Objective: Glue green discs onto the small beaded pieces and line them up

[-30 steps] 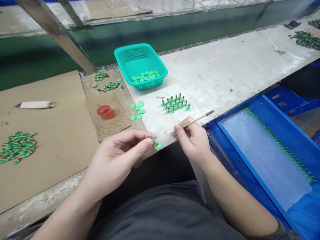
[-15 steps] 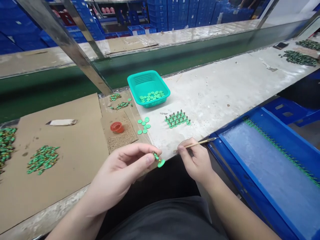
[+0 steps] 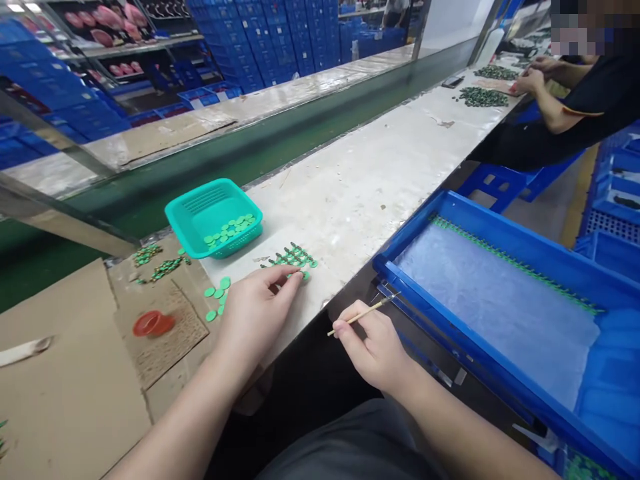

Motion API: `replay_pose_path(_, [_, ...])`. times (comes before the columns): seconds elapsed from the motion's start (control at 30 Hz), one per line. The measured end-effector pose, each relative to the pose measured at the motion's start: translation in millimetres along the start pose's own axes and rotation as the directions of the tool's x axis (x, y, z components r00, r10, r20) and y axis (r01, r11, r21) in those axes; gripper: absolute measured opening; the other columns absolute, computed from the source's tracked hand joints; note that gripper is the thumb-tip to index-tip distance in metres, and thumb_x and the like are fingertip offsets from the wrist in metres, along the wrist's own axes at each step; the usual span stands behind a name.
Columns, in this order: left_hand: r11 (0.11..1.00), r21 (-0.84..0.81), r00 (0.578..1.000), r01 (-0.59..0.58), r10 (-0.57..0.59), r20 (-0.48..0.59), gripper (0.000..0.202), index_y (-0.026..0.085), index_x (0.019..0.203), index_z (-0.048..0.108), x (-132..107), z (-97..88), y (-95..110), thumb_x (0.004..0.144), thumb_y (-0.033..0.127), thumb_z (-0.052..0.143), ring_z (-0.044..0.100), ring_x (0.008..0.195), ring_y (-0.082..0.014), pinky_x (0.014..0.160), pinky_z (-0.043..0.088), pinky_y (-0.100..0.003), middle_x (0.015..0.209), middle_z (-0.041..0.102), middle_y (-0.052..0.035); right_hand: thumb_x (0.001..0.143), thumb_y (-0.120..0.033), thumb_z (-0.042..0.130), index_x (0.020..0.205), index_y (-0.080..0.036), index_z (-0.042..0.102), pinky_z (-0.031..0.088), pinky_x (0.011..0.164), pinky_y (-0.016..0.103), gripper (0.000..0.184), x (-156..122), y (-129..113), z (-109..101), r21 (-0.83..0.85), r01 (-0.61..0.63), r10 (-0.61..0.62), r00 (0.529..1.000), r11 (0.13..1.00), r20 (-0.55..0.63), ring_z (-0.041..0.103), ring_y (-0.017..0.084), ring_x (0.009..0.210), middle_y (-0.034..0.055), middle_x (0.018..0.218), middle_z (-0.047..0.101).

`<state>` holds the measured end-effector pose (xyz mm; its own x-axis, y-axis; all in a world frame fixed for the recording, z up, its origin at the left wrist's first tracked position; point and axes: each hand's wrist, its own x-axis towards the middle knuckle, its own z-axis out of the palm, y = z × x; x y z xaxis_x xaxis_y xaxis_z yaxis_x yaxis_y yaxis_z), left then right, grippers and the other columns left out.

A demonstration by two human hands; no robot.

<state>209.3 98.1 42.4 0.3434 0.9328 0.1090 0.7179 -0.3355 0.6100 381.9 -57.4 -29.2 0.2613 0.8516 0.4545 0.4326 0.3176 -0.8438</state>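
Observation:
My left hand (image 3: 257, 301) is closed in a pinch on a small green figure with a round base (image 3: 305, 275), mostly hidden by the fingertips. It is at the near edge of a group of similar small green figures (image 3: 296, 253) standing on round bases on the white tabletop. My right hand (image 3: 374, 343) grips a thin paintbrush (image 3: 361, 316) over the gap between table and blue tray, bristles pointing right. Loose green discs (image 3: 219, 293) lie left of my left hand, partly covered by it. Behind them is a teal basket (image 3: 187, 250) with more green discs inside.
An orange cup (image 3: 153, 325) sits on cardboard (image 3: 75, 360) at left, near small piles of green-and-gold pieces (image 3: 167, 268). A blue tray (image 3: 420, 300) at right has a row of green pieces along its far side. Farther right, another person's hands (image 3: 530, 81) are near dark green piles.
My left hand has carried the green figure forward to the standing group. My right hand still holds the paintbrush, lower now. The view has turned right, bringing another person into sight.

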Motion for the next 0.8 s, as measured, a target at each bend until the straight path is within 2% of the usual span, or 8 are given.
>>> replay_pose_path(0.13, [0.993,0.119,0.999,0.014,-0.008,-0.047,0.041,0.031,0.111,0.094,5,12.3,6,0.102,0.057,0.063,0.086,0.108,-0.0351,0.098,0.066,-0.047,0.117,0.094,-0.0086,0.12,-0.03,0.065,0.098,-0.026,0.072,0.063,0.076,0.03,0.024,-5,6,-7,0.021,-0.032,0.032,0.999,0.999,0.001,0.08,0.019,0.075,0.0008,0.085,0.08])
replay_pose_path(0.27, [0.984,0.178,0.998,0.029,-0.018,-0.062,0.045,0.03,0.113,0.095,7,20.9,11,0.1,0.058,0.061,0.087,0.111,-0.0381,0.102,0.065,-0.05,0.116,0.094,-0.0107,0.121,-0.03,0.064,0.096,-0.026,0.071,0.062,0.074,0.03,0.026,-4,8,-10,0.025,-0.06,0.06,0.998,0.998,0.017,0.078,0.018,0.074,0.0004,0.084,0.079])
replay_pose_path(0.37, [0.982,0.184,0.997,0.04,-0.027,-0.074,0.047,0.031,0.114,0.095,2,19.9,13,0.099,0.06,0.061,0.087,0.112,-0.0356,0.104,0.066,-0.047,0.117,0.094,-0.0086,0.12,-0.028,0.064,0.095,-0.027,0.07,0.062,0.074,0.03,0.026,-2,6,-12,0.037,-0.059,0.058,0.998,0.998,0.035,0.078,0.018,0.073,-0.0002,0.083,0.078])
replay_pose_path(0.47, [0.975,0.198,0.987,0.098,-0.069,-0.147,0.055,0.03,0.123,0.093,-6,-4.2,5,0.101,0.068,0.059,0.085,0.097,-0.0303,0.095,0.067,-0.042,0.105,0.092,-0.0058,0.12,-0.025,0.062,0.099,-0.026,0.071,0.064,0.08,0.029,0.023,-2,0,-16,0.064,-0.056,0.053,0.997,0.996,0.051,0.08,0.018,0.079,0.0007,0.088,0.081])
replay_pose_path(0.53, [0.96,0.225,0.968,0.167,-0.117,-0.222,0.061,0.027,0.128,0.091,-7,-33.6,-5,0.104,0.069,0.053,0.082,0.087,-0.0284,0.085,0.066,-0.039,0.098,0.09,-0.0057,0.122,-0.025,0.058,0.106,-0.025,0.075,0.066,0.087,0.03,0.023,-4,-5,-18,0.095,-0.103,0.095,0.992,0.99,0.08,0.083,0.018,0.088,0.0028,0.098,0.085])
replay_pose_path(0.6, [0.935,0.272,0.956,0.228,-0.163,-0.242,0.056,0.026,0.124,0.09,-2,-64.7,-19,0.103,0.062,0.053,0.08,0.08,-0.0279,0.074,0.063,-0.038,0.093,0.088,-0.0059,0.126,-0.031,0.052,0.111,-0.025,0.077,0.065,0.083,0.029,0.03,-7,-10,-19,0.141,-0.204,0.187,0.975,0.969,0.124,0.081,0.017,0.086,0.0024,0.096,0.083])
replay_pose_path(0.7, [0.903,0.37,0.975,0.22,-0.19,-0.114,0.032,0.029,0.101,0.091,13,-93.7,-40,0.092,0.048,0.067,0.078,0.076,-0.028,0.07,0.06,-0.038,0.088,0.087,-0.0051,0.129,-0.043,0.05,0.121,-0.026,0.079,0.057,0.065,0.028,0.035,-9,-21,-16,0.163,-0.334,0.308,0.937,0.929,0.166,0.067,0.016,0.067,-0.0029,0.078,0.067])
replay_pose_path(0.8, [0.884,0.442,0.983,0.152,-0.181,0.026,0.015,0.029,0.097,0.089,26,-93.3,-60,0.096,0.039,0.078,0.082,0.093,-0.0285,0.087,0.065,-0.039,0.103,0.09,-0.0071,0.127,-0.053,0.055,0.132,-0.027,0.081,0.058,0.066,0.028,0.037,-8,-32,-10,0.172,-0.343,0.311,0.932,0.923,0.188,0.064,0.016,0.067,-0.0031,0.079,0.065])
